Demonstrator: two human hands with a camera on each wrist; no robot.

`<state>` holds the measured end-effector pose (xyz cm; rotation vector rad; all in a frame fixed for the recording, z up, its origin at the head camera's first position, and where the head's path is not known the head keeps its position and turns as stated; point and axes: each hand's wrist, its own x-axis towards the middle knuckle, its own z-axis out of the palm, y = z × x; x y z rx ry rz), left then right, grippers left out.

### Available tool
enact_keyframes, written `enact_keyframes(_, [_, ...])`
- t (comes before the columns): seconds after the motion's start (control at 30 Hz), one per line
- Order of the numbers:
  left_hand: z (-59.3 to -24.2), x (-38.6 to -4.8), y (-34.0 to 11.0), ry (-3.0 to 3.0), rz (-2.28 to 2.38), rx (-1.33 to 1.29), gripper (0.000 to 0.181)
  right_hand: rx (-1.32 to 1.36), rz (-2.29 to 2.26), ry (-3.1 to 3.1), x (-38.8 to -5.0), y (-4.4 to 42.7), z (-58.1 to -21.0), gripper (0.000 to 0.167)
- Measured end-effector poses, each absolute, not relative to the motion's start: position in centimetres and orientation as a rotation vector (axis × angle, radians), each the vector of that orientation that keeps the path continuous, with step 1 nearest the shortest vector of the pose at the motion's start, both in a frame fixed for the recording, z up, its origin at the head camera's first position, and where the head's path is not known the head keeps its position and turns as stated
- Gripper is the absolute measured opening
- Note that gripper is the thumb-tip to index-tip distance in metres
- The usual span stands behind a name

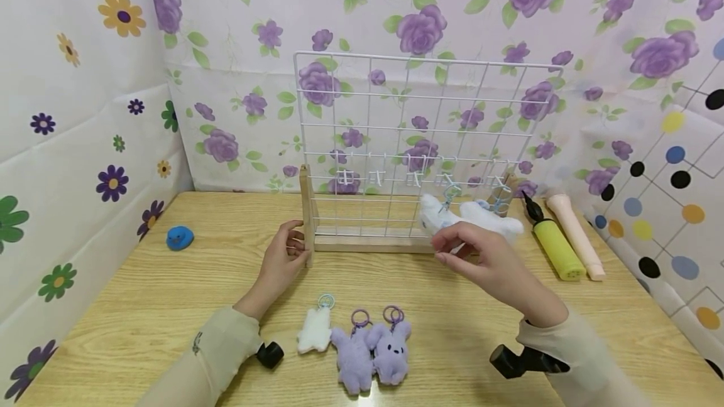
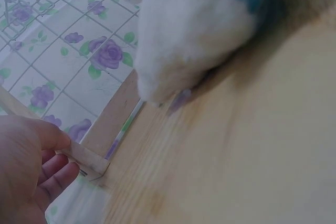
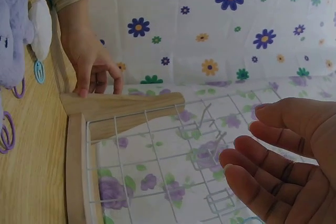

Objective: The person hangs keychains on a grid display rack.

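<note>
My left hand grips the left wooden foot of a white wire grid rack. Toward the rack's right side, my right hand is raised with loosely bent fingers; the right wrist view shows nothing held in it. Just behind it, a white plush keychain and a second white plush keychain hang from hooks on the grid, partly hidden by the hand. In front of the rack lie a white plush keychain and two purple plush keychains with rings.
A small blue toy sits at the left of the wooden table. On the right lie a yellow-green hand pump and a pale pink tube. Several white hooks line the grid. Flowered cloth hangs behind.
</note>
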<state>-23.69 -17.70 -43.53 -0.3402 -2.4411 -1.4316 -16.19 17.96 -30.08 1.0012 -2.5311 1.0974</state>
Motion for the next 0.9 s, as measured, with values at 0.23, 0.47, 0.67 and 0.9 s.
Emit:
enact_keyframes(0.23, [-43.5,-23.7,-17.7,-2.438,-1.427,-0.344,0.06,1.033,1.135,-2.611,-16.4,17.3,-31.9,0.016])
enact_keyframes(0.47, [-43.4,-23.7,-17.7,-2.446,-1.44,-0.331,0.06,1.058,1.165,-2.659,-16.8,16.7,-33.7,0.014])
enact_keyframes(0.67, [-43.3,-23.6,-17.6,-2.456,-1.455,-0.314,0.06,1.087,1.159,-2.733,-17.1,16.2,-35.0,0.016])
enact_keyframes(0.9, [-43.3,-23.6,-17.6,-2.457,-1.444,-0.319,0.06,1.143,1.129,-2.807,-17.9,15.6,-36.5,0.016])
